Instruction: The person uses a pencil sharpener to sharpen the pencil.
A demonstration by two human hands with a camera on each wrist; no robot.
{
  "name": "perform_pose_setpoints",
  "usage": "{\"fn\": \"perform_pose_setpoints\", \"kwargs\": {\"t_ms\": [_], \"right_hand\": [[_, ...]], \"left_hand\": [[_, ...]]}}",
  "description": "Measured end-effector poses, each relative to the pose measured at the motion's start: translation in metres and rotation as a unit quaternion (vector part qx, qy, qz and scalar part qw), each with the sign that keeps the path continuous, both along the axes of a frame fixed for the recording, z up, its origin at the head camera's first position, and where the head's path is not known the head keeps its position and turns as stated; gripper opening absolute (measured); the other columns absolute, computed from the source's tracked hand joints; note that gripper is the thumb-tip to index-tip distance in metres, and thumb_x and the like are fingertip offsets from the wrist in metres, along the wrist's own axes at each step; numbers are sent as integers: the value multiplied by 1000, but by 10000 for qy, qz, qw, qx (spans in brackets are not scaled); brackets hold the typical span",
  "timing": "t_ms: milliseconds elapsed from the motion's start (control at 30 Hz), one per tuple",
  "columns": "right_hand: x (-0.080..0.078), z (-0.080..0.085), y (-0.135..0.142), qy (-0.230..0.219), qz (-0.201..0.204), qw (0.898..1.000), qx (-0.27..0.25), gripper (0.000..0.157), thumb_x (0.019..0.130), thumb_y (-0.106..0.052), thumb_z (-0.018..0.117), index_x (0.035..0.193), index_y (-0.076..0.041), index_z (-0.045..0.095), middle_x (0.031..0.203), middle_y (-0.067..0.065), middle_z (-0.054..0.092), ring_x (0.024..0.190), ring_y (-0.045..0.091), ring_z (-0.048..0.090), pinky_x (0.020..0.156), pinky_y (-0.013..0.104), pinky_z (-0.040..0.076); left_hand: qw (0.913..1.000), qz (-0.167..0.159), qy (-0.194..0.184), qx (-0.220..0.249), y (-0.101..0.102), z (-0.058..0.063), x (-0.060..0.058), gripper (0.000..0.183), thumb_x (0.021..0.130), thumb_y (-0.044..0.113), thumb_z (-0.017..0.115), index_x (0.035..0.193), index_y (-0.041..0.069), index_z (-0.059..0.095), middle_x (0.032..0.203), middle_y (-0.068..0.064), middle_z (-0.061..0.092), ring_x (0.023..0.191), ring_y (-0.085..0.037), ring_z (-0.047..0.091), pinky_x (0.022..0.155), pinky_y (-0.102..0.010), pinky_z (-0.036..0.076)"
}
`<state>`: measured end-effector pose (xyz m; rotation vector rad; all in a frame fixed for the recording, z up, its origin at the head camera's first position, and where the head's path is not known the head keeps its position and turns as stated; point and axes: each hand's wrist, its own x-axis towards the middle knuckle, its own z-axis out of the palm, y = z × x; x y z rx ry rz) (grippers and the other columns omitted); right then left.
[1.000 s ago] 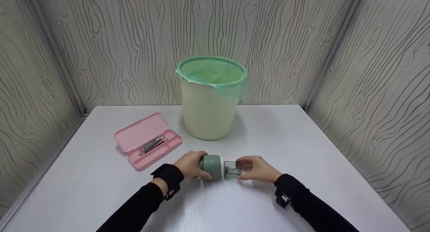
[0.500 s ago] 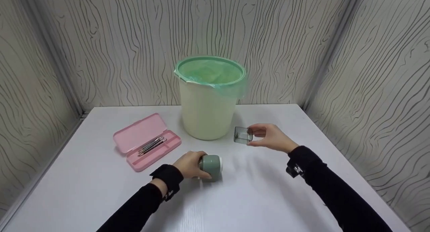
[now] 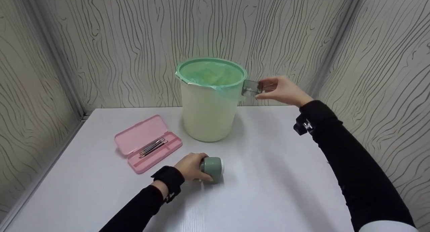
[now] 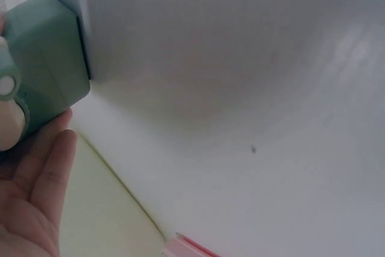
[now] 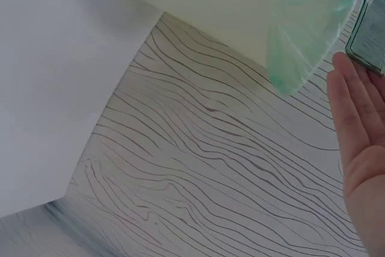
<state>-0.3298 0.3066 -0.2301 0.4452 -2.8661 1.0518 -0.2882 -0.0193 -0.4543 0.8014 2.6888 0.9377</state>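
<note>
My left hand [image 3: 190,166] grips a green pencil sharpener [image 3: 213,167] on the front part of the table. In the left wrist view, the sharpener's body [image 4: 54,58] shows its crank at the left edge. Raised beside the rim of the bin [image 3: 209,114], my right hand [image 3: 285,91] pinches a smoky transparent shavings drawer [image 3: 251,87]. Dark bits seem to lie inside the drawer, too small to make out well. The right wrist view catches only a corner of the drawer [image 5: 368,31] above the fingers, near the hanging green liner [image 5: 307,46].
A pink pencil case [image 3: 139,165] lies with its lid up at the left, several pencils [image 3: 153,148] inside. The pale bin stands at the back of the white table [image 3: 242,201], lined with a green bag. Wood-patterned panels [image 3: 134,40] enclose the back and sides.
My right hand has pulled the drawer out of the sharpener, then carried it up and back to the bin's right side. My left hand stays in place with the sharpener.
</note>
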Motion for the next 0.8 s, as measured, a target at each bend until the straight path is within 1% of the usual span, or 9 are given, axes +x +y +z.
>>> {"fn": "perform_pose_setpoints", "kwargs": {"t_ms": [100,200,367,467,500,567,633,733,800], "right_hand": [[-10,14,-8,108,-93,9999,-6,66,89,-27,81,143,1,55,139,24,64,129,37,63,112,50,48],[-20,22,-18,251,-195,9994,115,65,90,-25,80,143,2,54,139,24,63,130,37,61,113,50,47],[-35,26,-40,501,-414,9967,484,60,91,-21,77,141,4,55,138,25,62,132,38,58,114,49,45],[-43,25,-54,804,-550,9917,841,48,90,-17,75,130,5,62,127,24,66,118,36,61,107,48,48],[-46,24,-59,916,-618,9890,980,42,90,-16,74,125,5,64,121,22,67,109,34,61,102,46,49],[-49,22,-67,1106,-764,9823,1307,34,90,-15,73,117,4,64,110,20,64,95,31,56,89,44,48],[-51,21,-73,1253,-926,9736,1671,32,90,-14,72,115,4,63,107,19,62,90,30,53,84,44,45],[-54,20,-81,1454,-1083,9544,2372,37,90,-14,74,119,5,62,114,22,63,97,35,60,88,46,51],[-55,19,-85,1674,-1110,9370,2857,42,89,-15,77,123,6,62,121,24,65,106,40,65,94,48,55]], "left_hand": [[10000,8,-11,4,0,1,1,63,75,31,92,124,3,65,116,-13,74,103,-24,69,96,-47,56],[10000,-50,39,-15,0,1,2,62,76,31,92,124,3,65,116,-13,74,103,-25,70,94,-46,57],[10000,-72,-12,25,0,1,2,62,76,31,92,124,2,65,117,-13,74,103,-24,70,95,-45,57],[10000,-38,-58,52,0,0,4,62,76,30,92,124,3,65,117,-12,74,103,-23,69,95,-45,57],[10000,-35,-46,52,0,0,4,62,75,31,92,124,3,65,116,-12,74,102,-22,69,94,-45,57],[10000,-29,-22,45,0,0,4,61,75,31,92,123,4,66,115,-11,74,101,-22,69,94,-45,57],[10000,-23,12,32,1,0,4,62,75,31,92,123,4,66,114,-11,74,99,-20,68,93,-44,57],[10000,-15,38,10,2,1,5,62,74,32,93,124,5,66,113,-9,74,98,-20,67,92,-43,57],[10000,-5,50,-16,3,1,5,63,74,33,93,123,5,66,113,-9,74,98,-19,66,92,-43,56]]}}
